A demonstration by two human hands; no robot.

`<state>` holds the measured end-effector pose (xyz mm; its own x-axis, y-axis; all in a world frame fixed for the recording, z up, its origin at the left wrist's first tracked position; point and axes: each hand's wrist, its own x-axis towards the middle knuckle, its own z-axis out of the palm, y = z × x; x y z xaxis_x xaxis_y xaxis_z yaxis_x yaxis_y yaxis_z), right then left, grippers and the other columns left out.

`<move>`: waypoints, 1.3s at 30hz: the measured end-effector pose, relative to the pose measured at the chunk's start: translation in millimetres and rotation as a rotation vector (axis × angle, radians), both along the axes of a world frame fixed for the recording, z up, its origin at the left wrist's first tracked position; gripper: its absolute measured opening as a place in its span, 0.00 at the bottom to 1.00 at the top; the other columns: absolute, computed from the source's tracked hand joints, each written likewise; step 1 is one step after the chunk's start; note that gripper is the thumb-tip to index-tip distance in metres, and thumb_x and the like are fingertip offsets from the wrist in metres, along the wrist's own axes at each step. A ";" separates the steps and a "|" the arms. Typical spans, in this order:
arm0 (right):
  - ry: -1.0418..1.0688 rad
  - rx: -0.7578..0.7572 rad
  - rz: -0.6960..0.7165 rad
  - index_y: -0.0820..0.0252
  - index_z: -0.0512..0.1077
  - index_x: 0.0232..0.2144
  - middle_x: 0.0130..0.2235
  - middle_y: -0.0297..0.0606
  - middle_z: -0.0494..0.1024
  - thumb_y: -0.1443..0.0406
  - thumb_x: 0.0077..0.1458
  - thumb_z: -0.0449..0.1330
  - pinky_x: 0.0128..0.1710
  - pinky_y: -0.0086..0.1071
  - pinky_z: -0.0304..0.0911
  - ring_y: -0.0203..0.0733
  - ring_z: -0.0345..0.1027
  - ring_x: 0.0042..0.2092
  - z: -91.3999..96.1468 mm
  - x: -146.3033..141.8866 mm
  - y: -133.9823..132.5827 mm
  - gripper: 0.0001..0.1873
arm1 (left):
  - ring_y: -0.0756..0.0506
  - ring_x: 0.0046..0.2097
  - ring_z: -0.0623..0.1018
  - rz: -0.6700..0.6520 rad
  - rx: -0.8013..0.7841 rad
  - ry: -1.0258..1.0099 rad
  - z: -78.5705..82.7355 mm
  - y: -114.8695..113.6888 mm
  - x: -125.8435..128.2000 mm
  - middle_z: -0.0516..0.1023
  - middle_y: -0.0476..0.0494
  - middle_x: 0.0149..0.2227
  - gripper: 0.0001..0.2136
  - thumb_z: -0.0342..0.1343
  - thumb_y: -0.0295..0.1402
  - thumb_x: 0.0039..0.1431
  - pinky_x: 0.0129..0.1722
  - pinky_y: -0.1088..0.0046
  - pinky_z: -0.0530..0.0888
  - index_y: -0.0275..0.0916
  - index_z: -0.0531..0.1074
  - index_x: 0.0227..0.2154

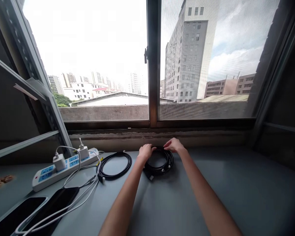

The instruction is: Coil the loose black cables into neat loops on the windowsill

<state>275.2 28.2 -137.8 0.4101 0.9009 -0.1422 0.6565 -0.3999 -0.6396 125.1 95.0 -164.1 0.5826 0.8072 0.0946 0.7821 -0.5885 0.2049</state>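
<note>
A coiled black cable (pixel 171 162) lies on the grey tabletop in front of me, its plugs showing at the near side of the loop. My left hand (pixel 146 151) is closed on the coil's left far side, with the thumb toward the middle. At the far right of the same loop, my right hand (pixel 174 145) pinches the cable between thumb and fingers. Both hands partly hide the coil's far edge. Left of my left forearm rests a second black cable coil (pixel 116 177), touched by neither hand.
A white power strip (pixel 89 159) with plugged-in chargers stands at the left. White charging cords run from it over two dark phones (pixel 55 209). Behind the table (pixel 159 209) are a low wall and a window; a metal rack post (pixel 60 126) rises at the left.
</note>
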 end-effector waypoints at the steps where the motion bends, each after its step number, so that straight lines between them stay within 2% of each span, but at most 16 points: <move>1: -0.011 0.002 0.000 0.65 0.73 0.36 0.37 0.36 0.75 0.67 0.57 0.60 0.39 0.33 0.69 0.37 0.70 0.38 -0.7 -0.3 1.0 0.05 | 0.43 0.47 0.72 -0.004 0.004 -0.002 -0.9 2.0 -1.5 0.72 0.39 0.44 0.16 0.45 0.41 0.64 0.46 0.66 0.68 0.35 0.70 0.43; 5: -0.077 -0.007 -0.016 0.64 0.72 0.36 0.38 0.37 0.74 0.66 0.58 0.60 0.44 0.37 0.66 0.39 0.69 0.40 -2.6 -2.2 5.6 0.05 | 0.43 0.48 0.71 0.001 0.053 -0.025 -0.3 6.5 -3.8 0.73 0.41 0.44 0.12 0.47 0.37 0.63 0.45 0.73 0.67 0.39 0.72 0.42; 10: -0.138 -0.027 -0.048 0.64 0.72 0.36 0.41 0.39 0.73 0.66 0.59 0.59 0.47 0.40 0.63 0.41 0.67 0.44 -1.3 -9.0 7.3 0.05 | 0.42 0.49 0.70 -0.001 0.105 -0.059 -9.3 7.1 -0.1 0.71 0.41 0.46 0.12 0.48 0.35 0.62 0.45 0.73 0.66 0.38 0.72 0.43; 17: -0.126 -0.058 -0.093 0.65 0.72 0.35 0.38 0.38 0.74 0.67 0.60 0.58 0.44 0.37 0.65 0.38 0.68 0.40 0.6 -13.8 2.5 0.05 | 0.41 0.49 0.69 -0.010 0.167 -0.130 -36.5 6.9 6.1 0.71 0.39 0.45 0.15 0.42 0.32 0.65 0.48 0.67 0.64 0.38 0.68 0.50; 24: -0.125 -0.033 -0.140 0.62 0.75 0.33 0.34 0.36 0.76 0.68 0.53 0.64 0.44 0.35 0.65 0.39 0.70 0.39 -6.5 -8.0 3.6 0.03 | 0.41 0.48 0.69 0.002 0.174 -0.201 -39.9 4.6 4.0 0.71 0.40 0.44 0.14 0.44 0.32 0.64 0.47 0.67 0.65 0.39 0.69 0.49; 29: -0.097 -0.014 -0.149 0.57 0.77 0.27 0.29 0.35 0.77 0.67 0.47 0.67 0.34 0.27 0.67 0.42 0.72 0.37 -7.3 -4.5 -0.2 0.02 | 0.42 0.47 0.70 0.033 0.176 -0.246 -40.1 0.7 2.5 0.71 0.41 0.43 0.13 0.47 0.34 0.63 0.46 0.68 0.66 0.40 0.71 0.47; 32: -0.060 0.007 -0.131 0.59 0.77 0.24 0.24 0.36 0.76 0.66 0.46 0.68 0.30 0.28 0.67 0.43 0.73 0.32 0.1 -0.7 -5.2 0.03 | 0.42 0.47 0.69 0.042 0.171 -0.257 -38.2 -2.2 1.3 0.71 0.42 0.43 0.13 0.48 0.34 0.63 0.47 0.69 0.65 0.41 0.72 0.46; 34: -0.028 0.076 -0.118 0.60 0.77 0.26 0.24 0.36 0.76 0.66 0.47 0.66 0.27 0.25 0.66 0.41 0.73 0.31 10.2 3.7 -10.4 0.02 | 0.42 0.47 0.70 0.042 0.157 -0.254 -36.3 -3.9 0.6 0.71 0.42 0.43 0.12 0.48 0.34 0.63 0.48 0.68 0.65 0.41 0.73 0.45; 39: 0.023 0.383 -0.116 0.61 0.76 0.35 0.33 0.36 0.77 0.63 0.55 0.61 0.23 0.19 0.64 0.35 0.73 0.32 56.1 9.6 -37.7 0.08 | 0.42 0.47 0.71 0.040 0.112 -0.264 -24.5 -4.4 -2.8 0.73 0.41 0.42 0.10 0.51 0.33 0.61 0.47 0.68 0.65 0.40 0.74 0.43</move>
